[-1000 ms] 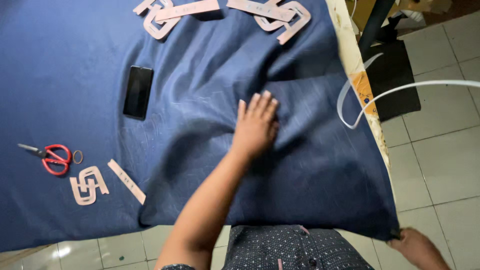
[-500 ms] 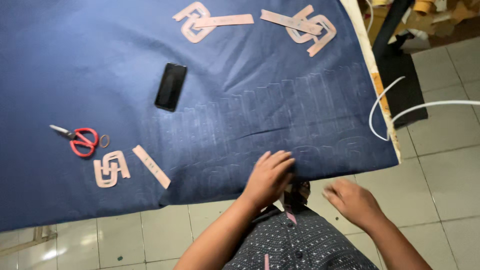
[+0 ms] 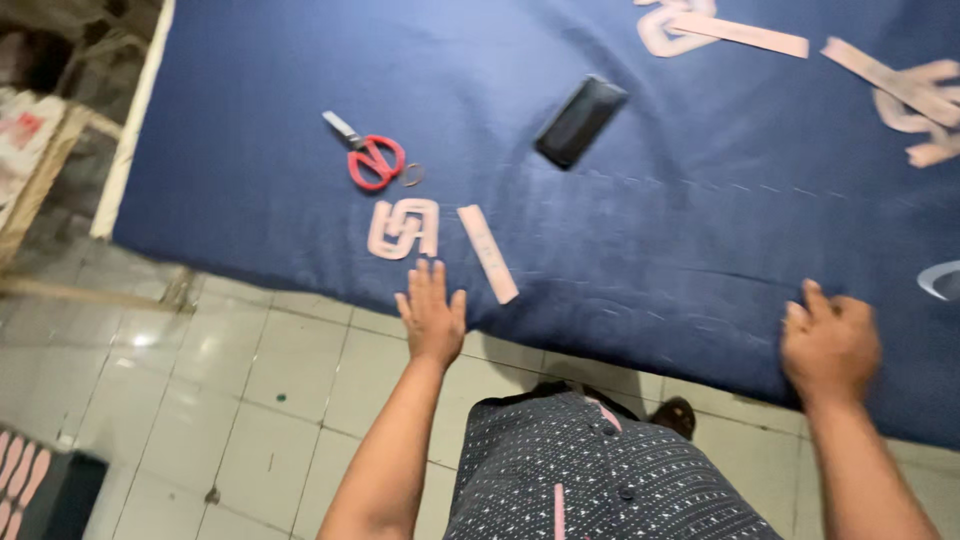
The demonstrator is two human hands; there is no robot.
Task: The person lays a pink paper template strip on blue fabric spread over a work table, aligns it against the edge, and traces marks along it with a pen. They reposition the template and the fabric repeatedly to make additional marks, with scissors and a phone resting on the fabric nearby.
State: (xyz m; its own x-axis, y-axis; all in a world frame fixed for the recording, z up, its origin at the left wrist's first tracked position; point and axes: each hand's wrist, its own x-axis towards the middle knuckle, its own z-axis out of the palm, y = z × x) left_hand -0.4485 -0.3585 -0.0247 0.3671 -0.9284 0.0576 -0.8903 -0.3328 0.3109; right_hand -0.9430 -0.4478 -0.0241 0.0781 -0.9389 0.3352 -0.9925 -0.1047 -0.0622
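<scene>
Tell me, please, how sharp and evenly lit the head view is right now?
Head view: soft, even light on the blue cloth; a glare patch on the floor tiles; the right hand is slightly motion-blurred, the left hand sharper; the red scissors and the black phone read clearly.

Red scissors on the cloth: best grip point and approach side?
Take the scissors by the red loop handles, coming from the near table edge with the left hand. They lie flat on the blue cloth, loops toward the person, closed blades pointing away up-left.
</scene>
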